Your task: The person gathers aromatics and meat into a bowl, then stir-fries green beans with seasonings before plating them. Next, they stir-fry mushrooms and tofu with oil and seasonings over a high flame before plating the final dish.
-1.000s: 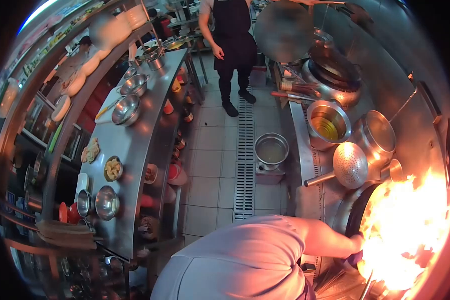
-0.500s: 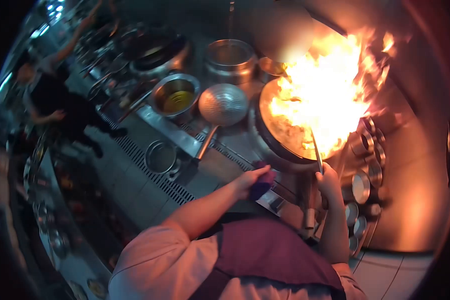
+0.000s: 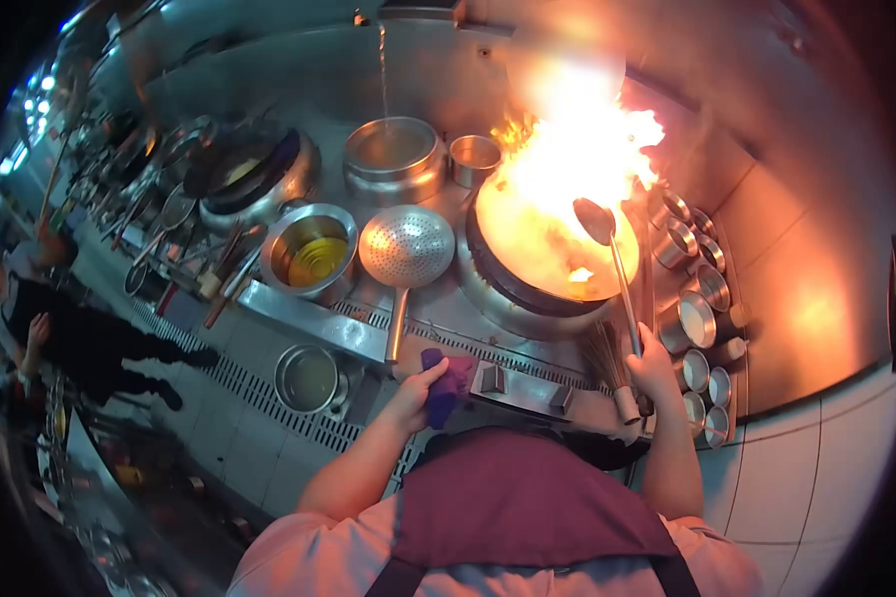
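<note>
A wok point(image 3: 490, 287) on the range is full of tall, bright flames point(image 3: 577, 149) that hide most of its contents. My right hand point(image 3: 653, 370) is closed around the handle of a ladle point(image 3: 595, 221), whose bowl is above the wok's right side in front of the fire. At the front of the range, my left hand point(image 3: 408, 400) grips a bunched purple cloth point(image 3: 447, 388), apart from the wok. Just beyond that hand lies a perforated strainer point(image 3: 406, 247), its handle pointing toward me.
Left of the strainer, a metal pot point(image 3: 279, 261) holds yellow liquid. A thin stream falls toward a larger pot point(image 3: 393, 179) behind. Several small containers point(image 3: 697, 318) line the right side, near a bamboo brush point(image 3: 607, 373). Another person point(image 3: 80, 333) stands at far left.
The ladle's bowl, earlier hidden in the flames, now shows raised above the wok. My left hand has moved left with the cloth, toward the strainer handle. The camera view has shifted.
</note>
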Motion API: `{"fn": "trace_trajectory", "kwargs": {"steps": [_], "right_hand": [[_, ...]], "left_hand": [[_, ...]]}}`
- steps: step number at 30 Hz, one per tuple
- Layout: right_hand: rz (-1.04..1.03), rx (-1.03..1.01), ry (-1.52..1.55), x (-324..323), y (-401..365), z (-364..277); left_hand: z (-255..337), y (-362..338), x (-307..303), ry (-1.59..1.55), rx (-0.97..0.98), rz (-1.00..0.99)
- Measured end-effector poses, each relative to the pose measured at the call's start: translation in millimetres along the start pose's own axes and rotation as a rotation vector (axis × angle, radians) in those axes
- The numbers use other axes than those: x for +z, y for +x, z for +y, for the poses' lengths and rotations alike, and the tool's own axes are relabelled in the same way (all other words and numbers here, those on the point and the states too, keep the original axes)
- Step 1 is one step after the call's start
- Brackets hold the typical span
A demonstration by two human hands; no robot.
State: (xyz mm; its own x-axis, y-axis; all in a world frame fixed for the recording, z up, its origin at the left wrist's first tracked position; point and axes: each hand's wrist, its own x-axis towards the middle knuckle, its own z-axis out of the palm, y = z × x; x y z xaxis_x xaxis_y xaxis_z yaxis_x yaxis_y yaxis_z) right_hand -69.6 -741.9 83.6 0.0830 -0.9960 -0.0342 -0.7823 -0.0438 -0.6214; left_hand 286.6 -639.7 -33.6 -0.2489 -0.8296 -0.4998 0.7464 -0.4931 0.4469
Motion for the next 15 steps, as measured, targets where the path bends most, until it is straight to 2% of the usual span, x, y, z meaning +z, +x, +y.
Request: {"fn": "trace_trajectory", "kwargs": {"steps": [1,3,4,6,8,9,10,11,12,13,15], "right_hand": [[0.022,0.039,0.075,-3.0,-8.8,-2.6],[0.076,0.03,-0.072,5.1,-15.0,36.8],[0.095,0.09,-0.128,10.4,-16.1,46.1],[0.149,0.137,-0.176,17.0,4.5,41.4],[0.173,0.205,-0.098,31.6,26.5,28.5],[0.233,0.105,-0.067,50.8,49.7,48.3],[0.246,0.091,-0.187,65.6,71.5,52.9],[0.125,0.222,0.07,65.3,76.2,22.2],[0.037,0.261,0.261,75.9,89.2,20.5],[0.026,0.196,0.223,83.1,95.8,6.0],[-0.08,0.281,0.319,76.1,83.0,-28.8]], "left_hand": [[6.1,-1.3,-4.8,-0.005,0.0,0.002],[13.7,-12.4,-11.9,0.054,0.035,-0.053],[17.3,-12.9,-15.1,0.084,0.084,-0.087],[15.3,-2.6,-39.4,0.058,0.01,-0.093],[15.9,-1.2,-40.5,0.06,0.011,-0.131],[13.1,-2.9,-40.7,0.043,-0.007,-0.137],[10.9,2.1,-42.7,0.038,-0.056,-0.185],[7.7,5.7,-38.1,0.043,-0.062,-0.192],[3.3,9.7,-30.0,0.069,-0.082,-0.16],[2.3,12.0,-18.0,0.098,-0.102,-0.128],[1.8,13.1,-11.9,0.14,-0.112,-0.135]]}}
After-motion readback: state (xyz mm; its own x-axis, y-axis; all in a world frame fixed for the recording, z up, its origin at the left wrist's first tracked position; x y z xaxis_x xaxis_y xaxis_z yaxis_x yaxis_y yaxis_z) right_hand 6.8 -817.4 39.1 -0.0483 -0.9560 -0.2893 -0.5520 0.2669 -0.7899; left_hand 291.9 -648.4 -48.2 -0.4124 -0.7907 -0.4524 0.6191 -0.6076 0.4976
